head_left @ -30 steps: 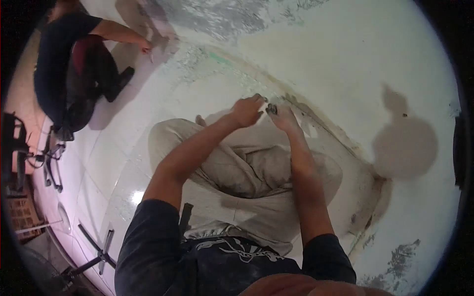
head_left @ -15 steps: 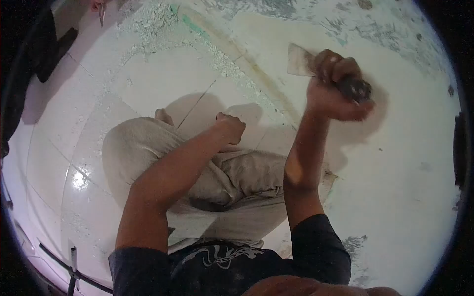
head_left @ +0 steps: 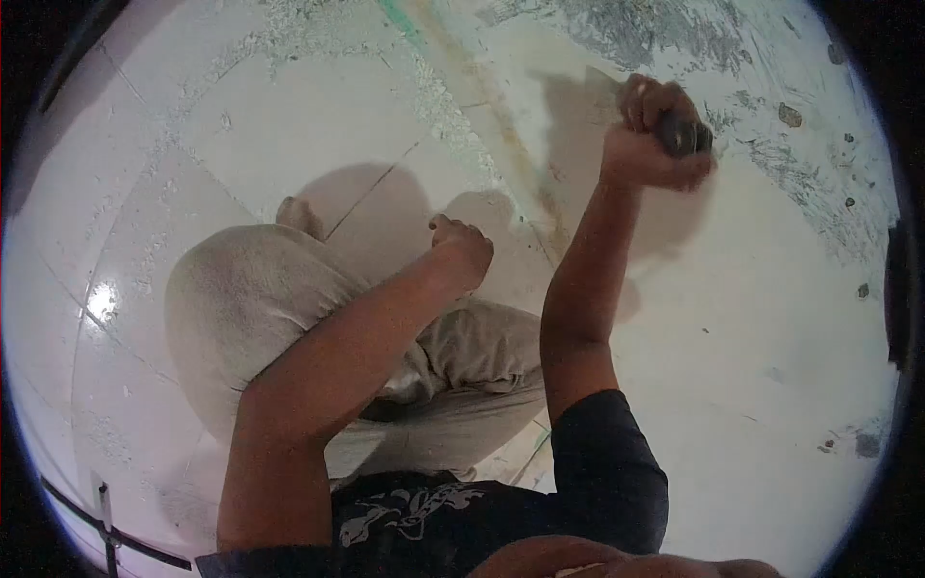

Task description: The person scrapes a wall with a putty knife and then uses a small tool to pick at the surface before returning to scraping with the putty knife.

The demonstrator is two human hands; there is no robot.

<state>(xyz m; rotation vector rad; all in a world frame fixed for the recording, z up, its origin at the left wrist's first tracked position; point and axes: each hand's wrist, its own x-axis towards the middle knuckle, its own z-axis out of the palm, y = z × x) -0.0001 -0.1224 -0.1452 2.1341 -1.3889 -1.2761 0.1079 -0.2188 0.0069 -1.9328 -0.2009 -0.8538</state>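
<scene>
Bent knee [head_left: 241, 289] in pale trousers over the tiled floor [head_left: 289, 125]; left hand [head_left: 461, 252] just past it, curled into a fist, well apart from the scraper [head_left: 686, 135]; right hand [head_left: 650, 135] higher up, clenched round its dark handle, blade probably against the wall [head_left: 771, 318].

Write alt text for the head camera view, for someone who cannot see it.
A crouching person's right hand grips a scraper raised to a patchy white wall. The left hand is a closed fist above the knee, over a tiled floor strewn with flakes.
</scene>
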